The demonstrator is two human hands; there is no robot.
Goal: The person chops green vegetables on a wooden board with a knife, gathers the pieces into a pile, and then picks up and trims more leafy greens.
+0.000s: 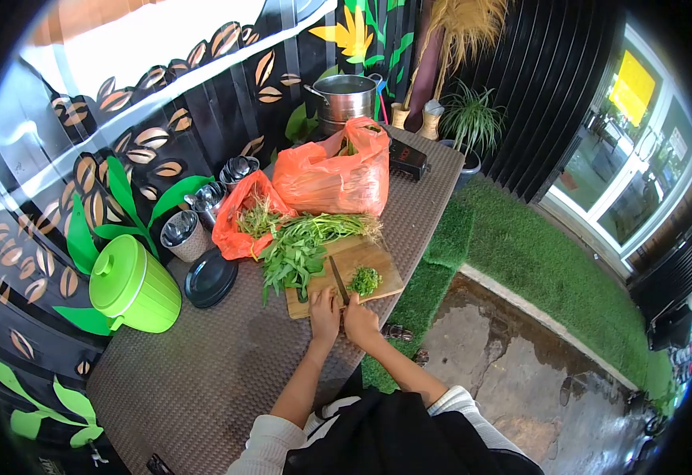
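Observation:
My right hand (360, 322) is closed round the handle of a knife (338, 277), whose blade points away from me over a wooden cutting board (385, 265). Beside it on the left, my left hand (325, 310) rests at the board's near edge with its fingers bent; whatever lies under the fingertips is hidden. A small heap of chopped greens (365, 280) sits right of the blade. Long leafy stems (294, 252) lie across the board's far left part, against a small orange bag (247, 214) with more greens in it.
On the brown woven table (203, 380) stand a large orange bag (334, 178), a steel pot (344, 101), a black box (408, 158), cups of cutlery (185, 233), black plates (211, 279) and a green lidded bucket (136, 285). The table's edge runs close on the right.

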